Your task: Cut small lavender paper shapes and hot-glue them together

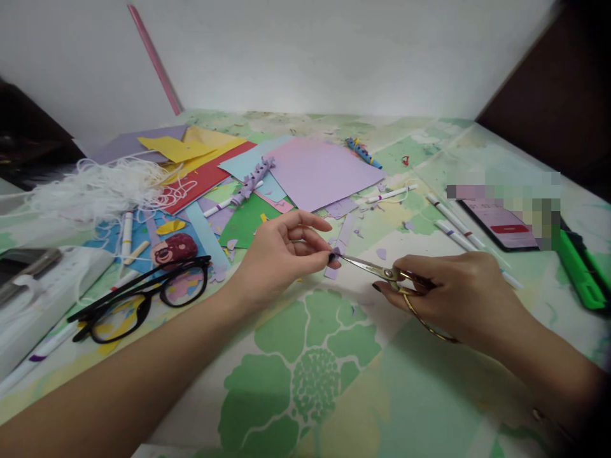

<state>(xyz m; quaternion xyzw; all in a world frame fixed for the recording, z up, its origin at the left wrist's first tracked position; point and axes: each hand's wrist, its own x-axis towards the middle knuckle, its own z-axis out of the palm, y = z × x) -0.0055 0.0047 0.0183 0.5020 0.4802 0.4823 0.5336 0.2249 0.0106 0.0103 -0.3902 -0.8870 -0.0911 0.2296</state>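
My left hand is closed in a pinch on a small lilac paper piece held just above the table. My right hand grips gold-handled scissors, whose blades point left and meet the paper at my left fingertips. Both hands hover over the green flower-patterned table cover.
Black glasses lie at the left. Coloured paper sheets, with a large lilac one, white string, markers, paper scraps and a bear sticker fill the back. A phone and a green object sit at the right.
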